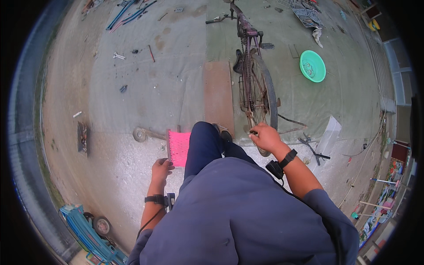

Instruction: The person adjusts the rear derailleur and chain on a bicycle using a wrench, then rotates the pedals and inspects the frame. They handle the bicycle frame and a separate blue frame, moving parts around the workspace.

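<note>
Near left, the left hand (163, 171) hangs with fingers half curled beside the pink seat (179, 149); whether this grip holds anything cannot be told. Farther right, the right hand (265, 138) bends into a narrow grip, its contents hidden. Work at the wheel (272, 104) is probably best done with light fingertip pressure, the left hand steadying. The wheel lies partly behind the right grip and beyond it; contact is unclear. The bicycle (248, 84) extends farther away.

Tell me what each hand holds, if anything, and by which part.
It cannot be told: the right hand is at the bicycle wheel and the left hand beside the pink seat, but neither grip shows clearly.
</note>
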The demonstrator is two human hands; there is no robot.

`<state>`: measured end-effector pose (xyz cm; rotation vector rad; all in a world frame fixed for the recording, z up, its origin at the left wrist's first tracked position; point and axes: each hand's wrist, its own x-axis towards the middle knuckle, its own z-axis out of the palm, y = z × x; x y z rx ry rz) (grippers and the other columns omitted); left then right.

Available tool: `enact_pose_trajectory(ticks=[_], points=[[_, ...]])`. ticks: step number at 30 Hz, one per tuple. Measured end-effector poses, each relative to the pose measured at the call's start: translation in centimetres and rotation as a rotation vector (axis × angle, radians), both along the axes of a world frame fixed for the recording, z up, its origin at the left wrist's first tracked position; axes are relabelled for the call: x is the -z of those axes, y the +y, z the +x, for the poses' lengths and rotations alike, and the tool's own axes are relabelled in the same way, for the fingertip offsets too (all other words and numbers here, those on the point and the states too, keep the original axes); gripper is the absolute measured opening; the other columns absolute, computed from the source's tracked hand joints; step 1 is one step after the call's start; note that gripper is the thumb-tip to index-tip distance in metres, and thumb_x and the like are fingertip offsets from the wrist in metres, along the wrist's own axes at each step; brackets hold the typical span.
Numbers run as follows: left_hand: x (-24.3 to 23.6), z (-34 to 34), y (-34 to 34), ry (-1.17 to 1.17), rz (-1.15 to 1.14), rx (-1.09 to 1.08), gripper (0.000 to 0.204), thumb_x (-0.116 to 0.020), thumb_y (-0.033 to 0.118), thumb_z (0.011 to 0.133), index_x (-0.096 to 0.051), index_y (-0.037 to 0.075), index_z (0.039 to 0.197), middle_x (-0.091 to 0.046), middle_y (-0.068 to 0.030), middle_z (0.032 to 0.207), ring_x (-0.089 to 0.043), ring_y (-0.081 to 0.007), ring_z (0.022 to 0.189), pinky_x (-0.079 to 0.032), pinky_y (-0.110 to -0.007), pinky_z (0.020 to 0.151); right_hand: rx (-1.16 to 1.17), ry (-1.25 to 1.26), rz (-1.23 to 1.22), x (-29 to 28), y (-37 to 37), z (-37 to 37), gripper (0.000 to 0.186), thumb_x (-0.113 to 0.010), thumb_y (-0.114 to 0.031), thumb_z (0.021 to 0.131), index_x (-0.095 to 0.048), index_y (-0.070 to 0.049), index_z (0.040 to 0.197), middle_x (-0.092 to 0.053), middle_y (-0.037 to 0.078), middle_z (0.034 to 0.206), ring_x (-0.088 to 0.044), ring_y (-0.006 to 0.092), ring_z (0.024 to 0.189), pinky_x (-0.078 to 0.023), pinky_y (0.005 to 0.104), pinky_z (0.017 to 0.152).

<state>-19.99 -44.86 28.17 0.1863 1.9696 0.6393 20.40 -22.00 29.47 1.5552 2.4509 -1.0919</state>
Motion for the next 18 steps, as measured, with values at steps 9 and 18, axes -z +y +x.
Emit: enact_pose_trajectory(ticks=[9, 18], points=[[-0.5, -7.4, 23.2, -0.027, 0.071, 0.369, 0.033, -0.057, 0.021, 0.095, -0.058, -0.002, 0.118, -0.07, -0.0134, 0.103, -0.07, -0.0222, 0.087, -0.052, -0.033, 0.07, 0.362, 0.039, -0.101, 0.7, 0.9, -0.1, 0.034, -0.069, -0.034, 0.083, -0.07, -0.005, 0.101, -0.068, 0.018, 0.094, -0.065, 0.0365, 0.091, -0.052, 0.0455, 0.08], [0.6, -19.5, 43.1, -0.02, 0.067, 0.571, 0.03, -0.058, 0.021, 0.095, -0.059, -0.002, 0.115, -0.07, -0.0117, 0.1, -0.07, -0.021, 0.085, -0.052, -0.033, 0.067, 0.954, -0.006, -0.316, 2.2, 5.6, -4.8, 0.038, -0.069, -0.035, 0.087, -0.069, -0.002, 0.105, -0.071, 0.016, 0.083, -0.07, 0.0286, 0.075, -0.053, 0.0386, 0.069]])
